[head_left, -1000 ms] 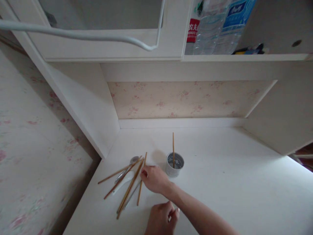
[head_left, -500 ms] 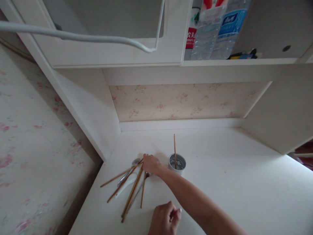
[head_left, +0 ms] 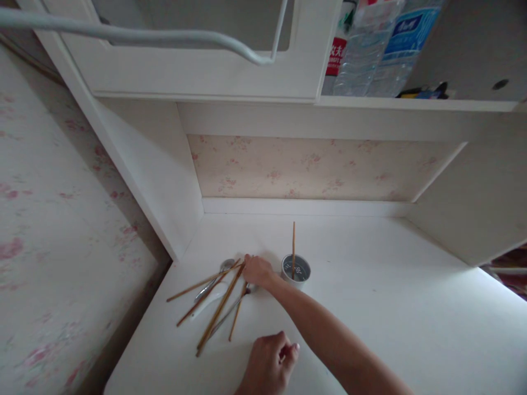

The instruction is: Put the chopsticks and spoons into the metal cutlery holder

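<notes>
Arm outstretched, the right hand (head_left: 257, 270), its grip hidden, bends over the tips of five slim brown wooden chopsticks (head_left: 220, 307) lying with two silvery metal utensils (head_left: 226, 264) and one white ceramic spoon (head_left: 209, 303) on the white worktop (head_left: 349, 318), left of one grey metal cup (head_left: 298, 285), the left hand (head_left: 269, 359) loosely clenched.

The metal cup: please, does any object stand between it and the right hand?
Nothing visible stands between the right hand and the metal cup; only white tabletop shows there. One chopstick stands inside the cup.

Dim, softly shadowed, edges stretched — (wide-angle)
</notes>
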Motion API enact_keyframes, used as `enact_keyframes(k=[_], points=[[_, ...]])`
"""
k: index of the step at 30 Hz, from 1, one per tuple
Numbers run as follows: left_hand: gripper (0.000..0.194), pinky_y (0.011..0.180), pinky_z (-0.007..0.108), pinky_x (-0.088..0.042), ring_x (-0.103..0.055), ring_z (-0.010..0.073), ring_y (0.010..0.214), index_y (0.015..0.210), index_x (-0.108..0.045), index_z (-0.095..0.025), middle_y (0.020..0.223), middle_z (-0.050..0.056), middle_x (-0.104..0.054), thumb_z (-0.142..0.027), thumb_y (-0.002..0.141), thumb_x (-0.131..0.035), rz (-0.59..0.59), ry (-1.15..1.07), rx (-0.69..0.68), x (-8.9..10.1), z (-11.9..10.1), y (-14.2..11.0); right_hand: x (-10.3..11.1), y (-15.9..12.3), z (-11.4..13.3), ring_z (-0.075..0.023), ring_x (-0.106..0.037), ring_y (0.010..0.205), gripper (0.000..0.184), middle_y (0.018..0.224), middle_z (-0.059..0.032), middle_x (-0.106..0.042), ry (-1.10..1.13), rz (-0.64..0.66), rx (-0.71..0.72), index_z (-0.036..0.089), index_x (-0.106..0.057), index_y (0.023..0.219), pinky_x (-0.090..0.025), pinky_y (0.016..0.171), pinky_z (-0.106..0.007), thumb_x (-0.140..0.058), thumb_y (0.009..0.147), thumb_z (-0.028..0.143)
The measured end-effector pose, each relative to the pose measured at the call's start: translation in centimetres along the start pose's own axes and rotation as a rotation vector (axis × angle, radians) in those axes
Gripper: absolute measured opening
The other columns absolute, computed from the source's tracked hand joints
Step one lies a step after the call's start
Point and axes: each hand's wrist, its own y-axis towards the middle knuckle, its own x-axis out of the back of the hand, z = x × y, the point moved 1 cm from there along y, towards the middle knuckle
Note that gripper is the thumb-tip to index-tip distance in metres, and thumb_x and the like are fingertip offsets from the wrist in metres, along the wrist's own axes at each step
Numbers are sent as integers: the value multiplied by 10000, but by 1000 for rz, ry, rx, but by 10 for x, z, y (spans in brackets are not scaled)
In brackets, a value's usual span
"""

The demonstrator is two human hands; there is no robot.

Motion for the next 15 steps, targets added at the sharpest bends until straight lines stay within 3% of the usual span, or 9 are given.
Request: enact_keyframes(k=[5,10,15], points=[[280,521,220,-303,-517,104,519,696,-540,-199,580,-10,-609,-335,917,-436,14,-36,42,6,-5,-2,12,-1,-3,-193,-638,944,271,1110,-68,-635,-50,35,-39,148,-594,1126,-541,814,-397,-565,930,333],[274,534,221,-311,-519,105,539,703,-542,-199,588,-14,-601,-335,916,-437,25,-52,36,6,-5,-2,32,-12,-1,-271,-660,982,290,1041,-176,-692,-53,-93,-2,98,-658,1053,-512,827,-391,-420,956,232],[279,533,219,-324,-519,106,534,701,-548,-197,585,-14,-600,-339,914,-436,29,-42,45,5,-5,0,51,-21,5,-264,-672,968,279,1026,-166,-704,-8,-196,20,124,-653,1052,-505,797,-341,-420,909,182]])
